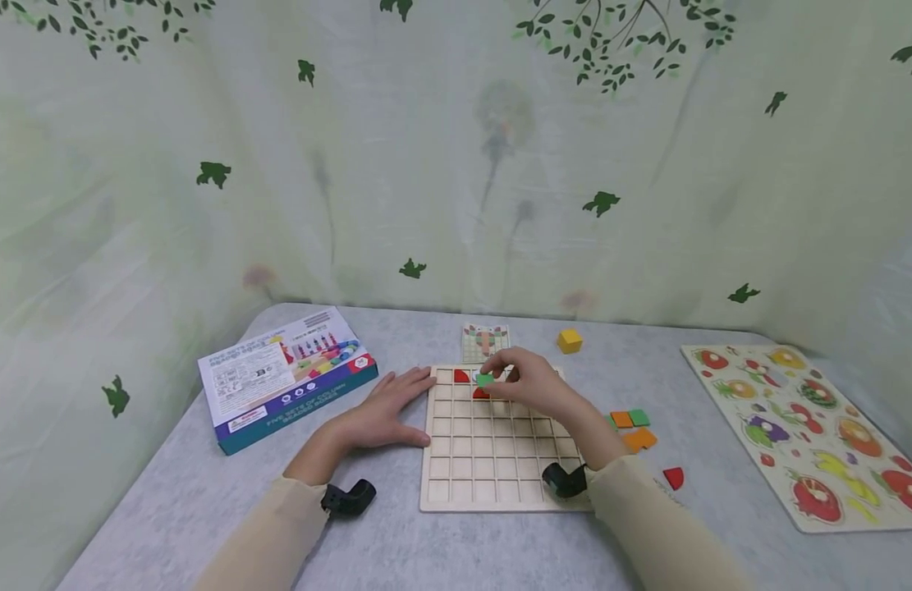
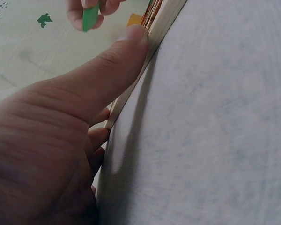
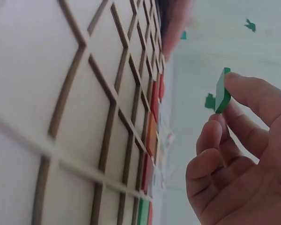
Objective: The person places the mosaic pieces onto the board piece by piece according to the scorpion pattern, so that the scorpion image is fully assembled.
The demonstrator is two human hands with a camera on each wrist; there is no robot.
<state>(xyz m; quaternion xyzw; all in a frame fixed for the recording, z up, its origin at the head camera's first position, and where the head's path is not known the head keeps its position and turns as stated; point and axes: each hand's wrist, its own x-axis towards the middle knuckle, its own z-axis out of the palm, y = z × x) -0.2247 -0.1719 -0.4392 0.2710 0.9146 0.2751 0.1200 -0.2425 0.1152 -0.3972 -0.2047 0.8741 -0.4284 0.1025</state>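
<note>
My right hand pinches a small green tile between thumb and fingertips, raised over the far rows of a wooden grid board. The same tile shows edge-on in the left wrist view. A red quarter-round piece lies in a far-left cell, and another red piece shows just below the green tile. In the right wrist view an orange tile and a green tile also sit in far cells. My left hand is spread flat, its thumb and fingertips at the board's left edge.
Behind the board lies a pattern card, with a yellow cube to its right. Loose orange tiles, green tiles and a red piece lie right of the board. A box stands left, a fruit puzzle board far right.
</note>
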